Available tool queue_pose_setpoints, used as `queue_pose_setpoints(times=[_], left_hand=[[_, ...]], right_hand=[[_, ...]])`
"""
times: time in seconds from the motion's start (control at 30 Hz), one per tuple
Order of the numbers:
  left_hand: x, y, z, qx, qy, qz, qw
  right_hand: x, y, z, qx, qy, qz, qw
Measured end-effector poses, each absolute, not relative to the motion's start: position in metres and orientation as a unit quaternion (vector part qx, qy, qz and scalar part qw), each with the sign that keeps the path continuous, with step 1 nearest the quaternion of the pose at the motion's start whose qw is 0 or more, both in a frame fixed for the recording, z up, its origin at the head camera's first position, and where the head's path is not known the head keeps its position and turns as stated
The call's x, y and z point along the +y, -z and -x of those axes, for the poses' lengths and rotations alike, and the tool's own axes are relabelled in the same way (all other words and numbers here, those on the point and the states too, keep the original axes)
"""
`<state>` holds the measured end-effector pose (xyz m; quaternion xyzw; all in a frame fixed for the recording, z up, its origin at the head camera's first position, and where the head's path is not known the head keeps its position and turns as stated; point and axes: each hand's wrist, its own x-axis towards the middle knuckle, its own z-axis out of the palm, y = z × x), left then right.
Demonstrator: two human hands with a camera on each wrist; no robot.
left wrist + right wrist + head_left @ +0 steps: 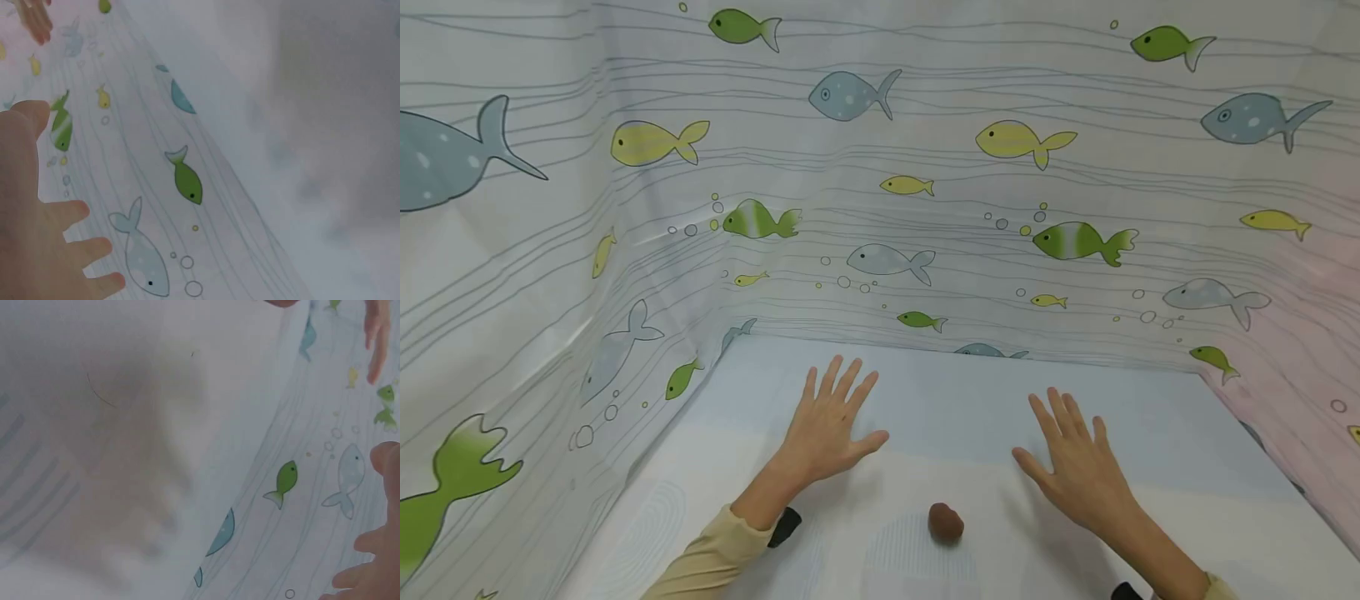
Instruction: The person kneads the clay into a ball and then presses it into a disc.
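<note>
A small brown rounded lump (946, 524), its material unclear, lies on the white and pale blue surface (947, 417) near the front. To its left and farther back, my left hand (831, 425) hovers palm down with fingers spread, holding nothing. My right hand (1078, 458) hovers in a similar way on the lump's right side, with its thumb pointing inward. Neither hand touches the lump. In the left wrist view the left hand (25, 212) shows its thumb and some fingers. At the right edge of the right wrist view is part of the right hand (381, 550).
A white cloth wall (955, 208) printed with fish and wavy lines rises behind the surface. The left side wall (550, 275) carries the same print. A black wrist strap part (786, 527) shows by the left sleeve (715, 550).
</note>
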<state>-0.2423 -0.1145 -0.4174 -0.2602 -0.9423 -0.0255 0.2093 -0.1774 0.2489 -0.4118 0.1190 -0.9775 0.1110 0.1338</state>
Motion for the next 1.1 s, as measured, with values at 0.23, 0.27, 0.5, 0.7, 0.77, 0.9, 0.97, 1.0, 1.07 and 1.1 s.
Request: queue_pose_setpoints(times=[0.23,0.27,0.5,0.7,0.77,0.9,0.97,1.0,1.07,1.1], left_hand=[[-0.112,0.418,0.239,-0.936,0.060,0.270,0.217],[-0.112,0.418,0.238,-0.936,0.065,0.270,0.218],[-0.112,0.420,0.236,-0.932,0.097,0.272,0.221],[-0.111,0.420,0.236,-0.933,0.113,0.267,0.213],[-0.112,0.419,0.236,-0.933,0.118,0.266,0.210],[-0.112,0.420,0.235,-0.935,0.127,0.263,0.203],[-0.113,0.421,0.236,-0.935,0.129,0.263,0.201],[-0.113,0.421,0.236,-0.934,0.132,0.264,0.202],[-0.114,0.421,0.236,-0.932,0.135,0.265,0.206],[-0.114,0.421,0.236,-0.931,0.136,0.267,0.210]], right_hand=[[0.243,0.417,0.179,-0.976,-0.127,-0.124,0.126],[0.242,0.417,0.179,-0.976,-0.131,-0.125,0.123],[0.234,0.423,0.178,-0.969,-0.169,-0.127,0.130],[0.223,0.428,0.175,-0.961,-0.207,-0.127,0.132],[0.219,0.429,0.174,-0.957,-0.226,-0.127,0.134],[0.211,0.435,0.172,-0.943,-0.273,-0.135,0.133],[0.207,0.439,0.171,-0.938,-0.292,-0.139,0.125],[0.205,0.441,0.170,-0.936,-0.300,-0.140,0.118],[0.201,0.444,0.169,-0.935,-0.308,-0.139,0.105],[0.199,0.446,0.168,-0.936,-0.309,-0.138,0.100]])
